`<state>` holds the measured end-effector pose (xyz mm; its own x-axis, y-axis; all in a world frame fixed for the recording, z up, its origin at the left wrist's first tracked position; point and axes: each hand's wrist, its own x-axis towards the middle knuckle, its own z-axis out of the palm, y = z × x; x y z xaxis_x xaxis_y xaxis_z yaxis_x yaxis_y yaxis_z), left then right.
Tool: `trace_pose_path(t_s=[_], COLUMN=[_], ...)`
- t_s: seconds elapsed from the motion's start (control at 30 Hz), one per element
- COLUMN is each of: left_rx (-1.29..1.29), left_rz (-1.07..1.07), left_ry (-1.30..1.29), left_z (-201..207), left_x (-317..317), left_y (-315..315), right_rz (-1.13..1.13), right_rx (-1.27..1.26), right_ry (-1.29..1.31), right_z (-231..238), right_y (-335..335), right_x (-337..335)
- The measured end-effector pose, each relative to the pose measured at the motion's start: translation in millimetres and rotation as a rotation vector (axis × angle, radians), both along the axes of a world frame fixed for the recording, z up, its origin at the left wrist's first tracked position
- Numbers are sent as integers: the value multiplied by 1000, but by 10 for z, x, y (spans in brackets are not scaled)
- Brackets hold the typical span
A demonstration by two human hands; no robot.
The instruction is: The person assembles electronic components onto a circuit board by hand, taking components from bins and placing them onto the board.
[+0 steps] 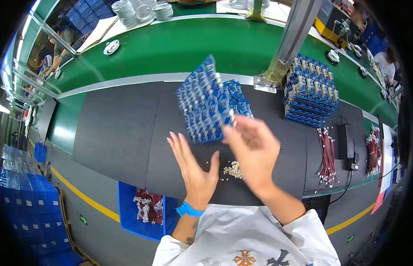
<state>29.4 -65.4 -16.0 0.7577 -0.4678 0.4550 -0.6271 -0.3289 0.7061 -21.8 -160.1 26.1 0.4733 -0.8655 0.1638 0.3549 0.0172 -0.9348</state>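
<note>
Electronics factory, conveyor belt point(180, 44), stacked circuit boards point(310, 91)

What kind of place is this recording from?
Probably an electronics assembly line: a green conveyor belt runs past a black work mat, with stacked blue circuit boards and red wire bundles. The right hand holds a board panel.

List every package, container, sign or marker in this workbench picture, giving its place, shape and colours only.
Blue open plastic bin: below the bench's near edge, left of the person; rectangular, holding red-and-white wire bundles.
Blue stacked plastic crates: far left on the floor; rectangular.
Green square floor marker with arrow: grey floor, beside the yellow line.
Second green floor marker: lower right, small.
No screens are visible.
</note>
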Motion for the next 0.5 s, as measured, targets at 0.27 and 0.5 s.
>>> trace_pose_path(t_s=[0.27, 0.5], left_rx=[-925, -843], left_rz=[-209, -422], left_ry=[848, 1099], left_z=[20, 34], left_x=[-87, -318], left_y=[402, 483], right_rz=[261, 524], right_rx=[-667, 334], right_ry=[163, 102], right_z=[-86, -477], right_y=[140, 81], right_x=[-384, -584])
